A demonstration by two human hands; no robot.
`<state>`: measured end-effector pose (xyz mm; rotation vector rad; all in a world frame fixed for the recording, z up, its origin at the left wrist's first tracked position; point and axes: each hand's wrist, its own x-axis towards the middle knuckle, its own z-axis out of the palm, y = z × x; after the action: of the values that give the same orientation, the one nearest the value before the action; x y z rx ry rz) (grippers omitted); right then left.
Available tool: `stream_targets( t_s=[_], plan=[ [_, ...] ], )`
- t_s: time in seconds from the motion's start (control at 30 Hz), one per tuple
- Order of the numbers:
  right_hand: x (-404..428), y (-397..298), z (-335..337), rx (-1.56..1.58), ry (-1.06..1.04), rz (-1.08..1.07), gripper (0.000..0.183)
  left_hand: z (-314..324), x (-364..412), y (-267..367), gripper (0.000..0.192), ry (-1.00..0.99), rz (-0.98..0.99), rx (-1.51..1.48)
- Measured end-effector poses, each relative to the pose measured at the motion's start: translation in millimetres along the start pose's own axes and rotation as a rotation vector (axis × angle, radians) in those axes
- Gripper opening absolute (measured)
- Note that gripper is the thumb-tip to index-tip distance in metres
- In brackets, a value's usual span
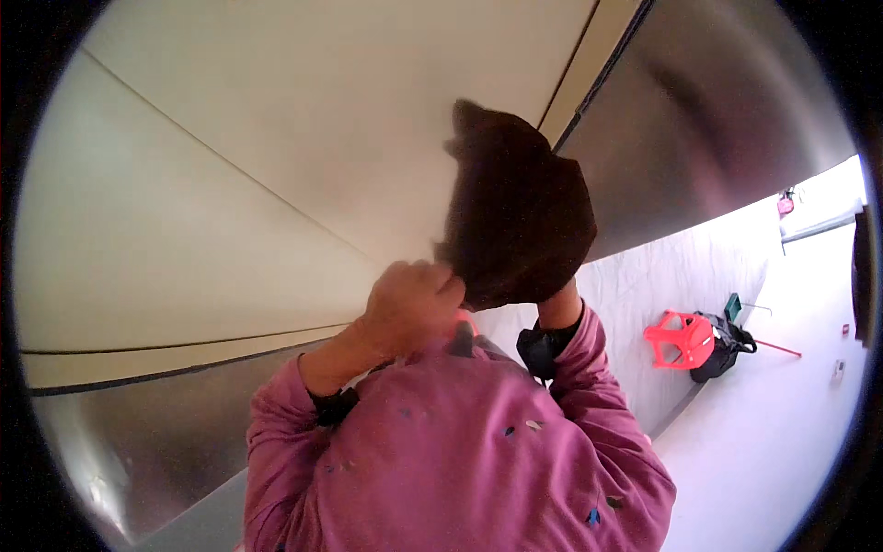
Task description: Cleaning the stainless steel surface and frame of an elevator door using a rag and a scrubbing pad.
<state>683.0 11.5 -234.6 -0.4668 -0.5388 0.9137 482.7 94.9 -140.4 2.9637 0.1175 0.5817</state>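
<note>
A dark brown cloth piece (521, 207), possibly a bag or a cap, is bunched in front of my chest against a cream panelled surface (227, 228). My left hand (417, 293), slightly blurred, has its fingers curled on the lower left edge of this cloth. Of my right hand only the wrist (562, 307) shows; the cloth covers the rest, and whether the hand is inside or behind it I cannot tell. Dark bands circle both forearms at the ends of my pink sleeves (593, 372).
Brushed metal panels (703, 131) border the cream surface beyond dark edge strips. At the right, a red plastic stool (679, 339) stands by a black bag (721, 348) near a white wall (759, 421). A green dustpan-like object (733, 307) is beside them on the grey-veined floor (621, 303).
</note>
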Motion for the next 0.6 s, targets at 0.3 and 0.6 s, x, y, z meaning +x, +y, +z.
stream_targets(
  t_s=[0.3, 0.6],
  plan=[
    [23.8, 9.9, -17.2, 0.171, -0.239, 0.139, 0.041, -4.1, -8.0, -1.7, 0.019, 0.143, 0.033, 0.024],
    [82.0, -46.1, 43.3, -0.037, 0.04, -0.174, 0.038, -64.1, -30.7, -32.0, 0.035, 0.293, -0.225, 0.273]
  ],
)
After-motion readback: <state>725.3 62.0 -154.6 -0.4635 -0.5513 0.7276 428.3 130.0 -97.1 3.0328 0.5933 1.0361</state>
